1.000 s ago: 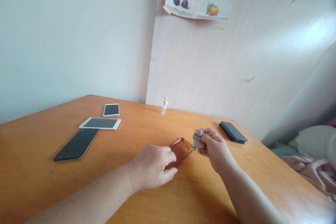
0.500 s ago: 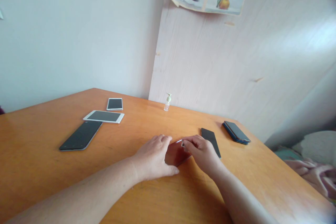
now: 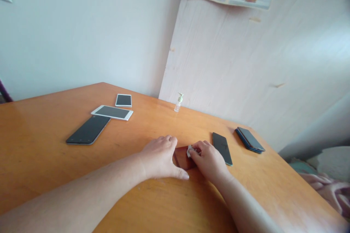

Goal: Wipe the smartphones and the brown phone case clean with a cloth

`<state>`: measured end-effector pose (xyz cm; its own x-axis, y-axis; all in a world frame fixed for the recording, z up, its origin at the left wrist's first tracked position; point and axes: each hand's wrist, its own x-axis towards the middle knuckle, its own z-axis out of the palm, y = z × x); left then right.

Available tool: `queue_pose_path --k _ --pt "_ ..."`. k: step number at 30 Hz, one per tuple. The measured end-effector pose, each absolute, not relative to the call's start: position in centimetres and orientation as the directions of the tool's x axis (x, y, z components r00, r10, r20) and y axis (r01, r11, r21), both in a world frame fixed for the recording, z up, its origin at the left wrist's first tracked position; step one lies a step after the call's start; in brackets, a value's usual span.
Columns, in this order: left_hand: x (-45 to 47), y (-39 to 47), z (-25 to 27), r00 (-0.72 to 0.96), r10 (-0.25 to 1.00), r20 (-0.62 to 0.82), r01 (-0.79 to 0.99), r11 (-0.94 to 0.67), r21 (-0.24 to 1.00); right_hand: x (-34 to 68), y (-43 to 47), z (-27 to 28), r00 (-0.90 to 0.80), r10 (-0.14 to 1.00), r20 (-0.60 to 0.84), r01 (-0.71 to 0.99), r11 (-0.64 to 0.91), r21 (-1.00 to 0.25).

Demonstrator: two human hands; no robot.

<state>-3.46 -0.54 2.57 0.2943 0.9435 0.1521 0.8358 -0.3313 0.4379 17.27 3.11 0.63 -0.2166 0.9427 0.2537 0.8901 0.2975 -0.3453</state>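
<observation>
Reddish-brown phone case [image 3: 186, 160] on the bench [image 3: 164, 207], between the two hands. Visible stretch spans left to right; both ends covered, so long axis can't be read for certain, nor which end is the top.

Left hand [image 3: 161, 158]: curved round the case's left end, thumb and fingers spread wide. Can't tell whether it grips. Right hand [image 3: 209, 160]: fingers pinched closed on a crumpled grey cloth [image 3: 189, 151], held at the case's right part.

Just right of that hand, a dark phone [image 3: 222, 148], long axis running away and slightly left. Farther right, a dark stack [image 3: 250, 139], slanted likewise. Pump bottle [image 3: 178, 103] upright beyond. Left: black phone [image 3: 89, 130], slanting away rightward; large white phone [image 3: 112, 112], lying crosswise.
</observation>
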Motion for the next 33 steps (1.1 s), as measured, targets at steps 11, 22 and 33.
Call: queue_pose_path --k 11,22,33 --pt "-2.9 -0.3 2.1 0.303 0.936 0.18 0.887 -0.346 0.305 14.7 2.4 0.0 -0.372 0.895 0.247 0.763 0.446 -0.468" --pt "-2.4 -0.5 1.9 0.319 0.932 0.175 0.89 -0.358 0.284 14.9 2.8 0.5 -0.313 0.918 0.242 0.873 0.379 -0.308" --pt "-2.6 -0.3 2.4 0.319 0.941 0.11 0.886 -0.338 0.319 17.3 4.2 1.0 -0.161 0.952 0.259 0.954 0.218 -0.208"
